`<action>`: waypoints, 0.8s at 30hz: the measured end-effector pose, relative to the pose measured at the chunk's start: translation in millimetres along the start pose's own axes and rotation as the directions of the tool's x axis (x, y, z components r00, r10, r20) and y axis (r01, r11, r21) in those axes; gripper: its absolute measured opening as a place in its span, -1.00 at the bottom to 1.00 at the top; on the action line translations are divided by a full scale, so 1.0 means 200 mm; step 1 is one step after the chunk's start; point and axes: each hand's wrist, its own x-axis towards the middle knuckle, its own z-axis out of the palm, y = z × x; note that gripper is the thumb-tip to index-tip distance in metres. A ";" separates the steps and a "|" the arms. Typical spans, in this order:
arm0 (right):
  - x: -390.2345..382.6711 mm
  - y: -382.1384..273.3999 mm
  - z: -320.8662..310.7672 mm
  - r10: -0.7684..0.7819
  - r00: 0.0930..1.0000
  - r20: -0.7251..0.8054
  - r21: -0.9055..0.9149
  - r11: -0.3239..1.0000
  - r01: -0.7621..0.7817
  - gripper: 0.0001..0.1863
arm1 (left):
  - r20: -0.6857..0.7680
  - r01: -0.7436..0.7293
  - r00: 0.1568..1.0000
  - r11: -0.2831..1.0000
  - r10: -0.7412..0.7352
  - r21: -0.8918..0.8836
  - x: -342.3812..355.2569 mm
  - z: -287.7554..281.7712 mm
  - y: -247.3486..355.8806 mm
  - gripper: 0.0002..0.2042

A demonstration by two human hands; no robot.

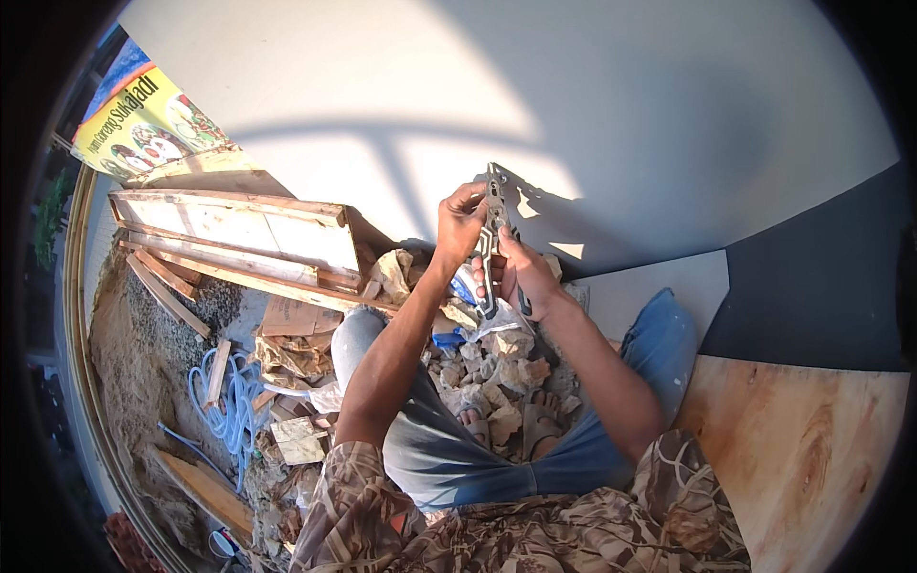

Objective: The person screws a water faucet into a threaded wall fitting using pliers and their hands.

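Note:
A metal plier-like hand tool, with a long upright head and two black and pale handles, is held in front of the grey-white wall. My left hand has its fingers curled at the upper part of the tool, on its left side. My right hand grips the handles lower down, with the thumb along them and the fingers curled round. The lower tips of the handles point down over the rubble between my legs. Whether anything small sits in the tool's head is too small to tell.
Wooden boxed planks lean at the left, below a printed yellow banner. A coiled blue hose, crumpled paper sacks and offcuts lie below them. A plywood board and dark panel are at the right. My sandalled feet are among the stones.

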 end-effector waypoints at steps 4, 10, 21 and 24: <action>-0.04 -0.10 -0.03 0.096 0.995 0.031 -0.093 0.991 -0.093 -0.56 | -0.015 0.010 1.000 0.998 -0.009 0.058 0.00 -0.01 0.00 -0.82; -0.05 -0.20 -0.09 0.164 0.985 0.051 -0.192 0.970 -0.151 -0.55 | -0.032 -0.002 0.999 0.999 0.004 0.047 0.00 0.00 0.02 -0.85; -0.05 -0.29 -0.18 0.220 0.967 0.129 -0.253 0.950 -0.182 -0.61 | -0.015 0.028 1.000 0.999 -0.027 0.034 0.01 -0.01 0.00 -0.87; -0.05 -0.29 -0.18 0.211 0.968 0.137 -0.269 0.948 -0.168 -0.59 | -0.005 0.028 1.000 0.999 -0.028 0.031 0.01 -0.01 0.02 -0.86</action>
